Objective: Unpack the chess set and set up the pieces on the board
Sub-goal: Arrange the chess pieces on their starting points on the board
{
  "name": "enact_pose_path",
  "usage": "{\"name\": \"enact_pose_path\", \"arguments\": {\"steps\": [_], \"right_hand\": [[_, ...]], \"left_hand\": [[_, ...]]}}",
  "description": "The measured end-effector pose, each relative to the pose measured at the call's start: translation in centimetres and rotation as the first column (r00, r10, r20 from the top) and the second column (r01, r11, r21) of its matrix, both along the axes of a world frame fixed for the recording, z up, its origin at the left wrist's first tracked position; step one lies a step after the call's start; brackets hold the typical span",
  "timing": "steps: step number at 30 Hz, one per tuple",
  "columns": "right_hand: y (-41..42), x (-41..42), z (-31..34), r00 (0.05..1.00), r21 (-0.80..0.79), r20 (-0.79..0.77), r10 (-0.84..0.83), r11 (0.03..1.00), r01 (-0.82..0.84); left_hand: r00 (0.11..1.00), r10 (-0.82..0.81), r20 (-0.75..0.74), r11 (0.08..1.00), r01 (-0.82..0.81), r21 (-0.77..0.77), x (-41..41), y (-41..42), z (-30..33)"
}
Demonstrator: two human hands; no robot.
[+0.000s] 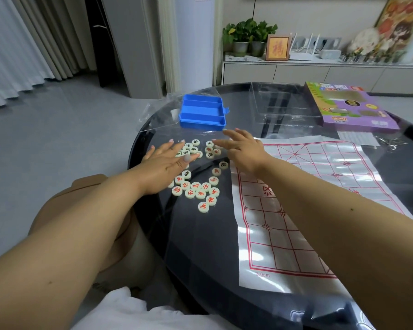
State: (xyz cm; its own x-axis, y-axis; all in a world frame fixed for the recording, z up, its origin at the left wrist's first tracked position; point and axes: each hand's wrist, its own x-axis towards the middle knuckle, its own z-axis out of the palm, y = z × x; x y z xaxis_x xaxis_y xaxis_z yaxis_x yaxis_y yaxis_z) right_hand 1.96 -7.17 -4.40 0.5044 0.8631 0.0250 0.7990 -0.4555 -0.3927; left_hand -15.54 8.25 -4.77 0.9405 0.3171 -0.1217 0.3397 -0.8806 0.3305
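Spreading flat, fingers straight, the left hand (167, 163) and right hand (239, 148) rest over loose chess pieces (200, 191) beside the board (320, 186), seemingly sorting them; the blue tray (202, 113) sits empty.

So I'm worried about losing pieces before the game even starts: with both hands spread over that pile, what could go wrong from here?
1. The xiangqi pieces lie loose near the round table's edge; a sweep by the left hand could knock some to the floor.
2. The right hand could push pieces under the clear plastic wrap by the blue tray.
3. The paper board lies unweighted on slick glass and may slide.
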Motion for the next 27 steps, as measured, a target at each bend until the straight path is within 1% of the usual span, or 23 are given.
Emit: {"name": "enact_pose_path", "arguments": {"steps": [3, 6, 8, 12, 14, 17, 19, 23, 27], "right_hand": [[-0.1, 0.2, 0.2, 1.000, -0.010, 0.016, -0.007, 1.000, 0.008], [-0.3, 0.3, 0.1, 1.000, -0.007, 0.022, -0.008, 1.000, 0.009], [-0.5, 0.3, 0.0, 1.000, 0.010, 0.022, -0.015, 1.000, 0.015], [-0.5, 0.3, 0.1, 0.999, 0.022, 0.050, -0.006, 1.000, 0.005], [-0.4, 0.1, 0.1, 0.998, 0.023, 0.057, 0.001, 1.000, -0.003], [-0.1, 0.0, 0.0, 0.997, -0.013, 0.074, 0.015, 1.000, -0.014], [0.0, 0.0, 0.0, 0.997, -0.028, 0.074, 0.010, 1.000, -0.008], [0.0, 0.0, -0.1, 0.996, -0.039, 0.087, 0.012, 0.999, -0.009], [-0.1, 0.0, -0.2, 0.995, -0.036, 0.104, 0.015, 0.999, -0.011]], "left_hand": [[0.982, 0.113, 0.148, 0.987, -0.094, -0.129, 0.2, 0.3, 0.9], [0.952, 0.161, 0.260, 0.970, -0.104, -0.219, -0.8, 1.4, 1.0], [0.953, 0.136, 0.269, 0.966, -0.067, -0.249, -1.7, 1.7, 0.7], [0.982, 0.041, 0.187, 0.965, 0.010, -0.261, -2.4, 0.9, 0.1], [0.986, 0.038, 0.160, 0.980, -0.005, -0.200, -2.0, 0.7, -0.1], [0.990, 0.072, 0.125, 0.997, -0.068, -0.032, -1.1, 0.4, 0.3], [0.993, 0.072, 0.095, 0.996, -0.077, 0.050, -0.3, 0.1, 0.6], [1.000, -0.008, 0.020, 0.993, 0.005, 0.117, 1.9, -1.2, 0.2], [1.000, -0.001, -0.027, 0.984, 0.006, 0.180, 3.0, -1.7, -0.2]]}}
